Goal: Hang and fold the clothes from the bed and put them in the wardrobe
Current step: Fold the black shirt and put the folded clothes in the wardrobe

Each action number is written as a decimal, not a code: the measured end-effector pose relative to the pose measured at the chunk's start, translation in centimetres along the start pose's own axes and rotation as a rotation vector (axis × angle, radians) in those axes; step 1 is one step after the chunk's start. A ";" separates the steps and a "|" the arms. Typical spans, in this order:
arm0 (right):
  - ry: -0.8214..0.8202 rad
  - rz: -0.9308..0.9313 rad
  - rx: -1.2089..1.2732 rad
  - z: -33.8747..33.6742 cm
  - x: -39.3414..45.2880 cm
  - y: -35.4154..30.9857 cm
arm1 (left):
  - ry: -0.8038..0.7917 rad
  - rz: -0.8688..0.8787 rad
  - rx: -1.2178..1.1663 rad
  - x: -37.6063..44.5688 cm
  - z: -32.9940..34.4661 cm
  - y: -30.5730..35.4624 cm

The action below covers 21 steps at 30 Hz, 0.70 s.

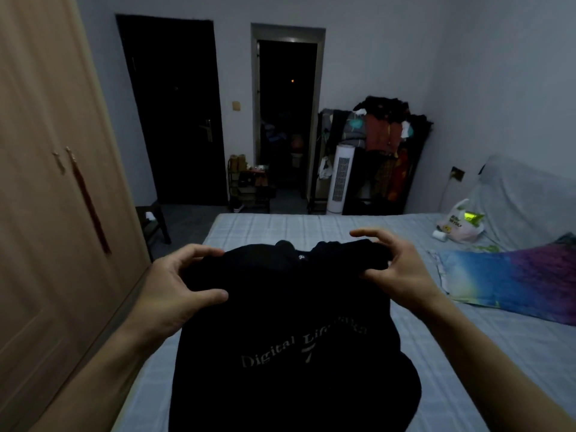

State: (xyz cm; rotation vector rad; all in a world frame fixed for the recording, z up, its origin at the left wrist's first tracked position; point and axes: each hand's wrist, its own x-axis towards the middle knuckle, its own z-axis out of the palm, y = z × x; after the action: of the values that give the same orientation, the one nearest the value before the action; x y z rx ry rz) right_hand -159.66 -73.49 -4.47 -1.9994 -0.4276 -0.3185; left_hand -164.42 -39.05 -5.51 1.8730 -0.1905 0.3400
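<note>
A black T-shirt [290,325] with pale lettering across its front hangs in the air over the bed [467,347]. My left hand [177,285] grips its left shoulder, thumb on the front of the cloth. My right hand [396,263] pinches its right shoulder, with the index finger stretched out above the cloth. The shirt's lower part drops out of view at the bottom edge. The wooden wardrobe [53,194] stands shut along the left side.
A colourful pillow [511,279] and a plastic bag [461,224] lie on the right of the bed. Beyond the bed's foot stand a white tower fan [339,179], a loaded clothes rack [386,151], a shoe shelf [249,188] and two dark doorways.
</note>
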 end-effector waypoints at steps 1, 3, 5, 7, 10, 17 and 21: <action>0.023 -0.081 -0.167 -0.9 0.1 -0.2 | 0.014 0.070 0.112 0.2 0.0 0.2; 0.017 -0.173 -0.434 -2.2 0.3 0.0 | 0.089 0.228 0.361 1.0 0.3 -0.3; -0.056 -0.135 -0.567 -2.5 0.5 0.8 | 0.095 0.306 0.520 2.1 0.8 -1.3; -0.128 -0.066 -0.639 -2.6 0.9 1.4 | 0.034 0.275 0.596 3.3 1.2 -1.8; -0.076 -0.107 -0.647 -3.8 1.2 0.6 | 0.023 0.308 0.564 4.4 0.5 -0.8; 0.010 -0.367 -0.494 -5.6 -0.7 -3.4 | -0.063 0.503 0.289 2.4 -1.6 3.8; 0.095 -0.343 -0.488 -2.8 -3.2 -0.8 | -0.046 0.544 0.433 1.2 -0.5 1.2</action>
State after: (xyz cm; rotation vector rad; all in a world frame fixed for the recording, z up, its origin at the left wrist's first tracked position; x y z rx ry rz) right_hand -163.00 -76.19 -3.82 -2.3653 -0.6844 -0.7912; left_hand -163.75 -38.91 -3.88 2.2368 -0.7108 0.7564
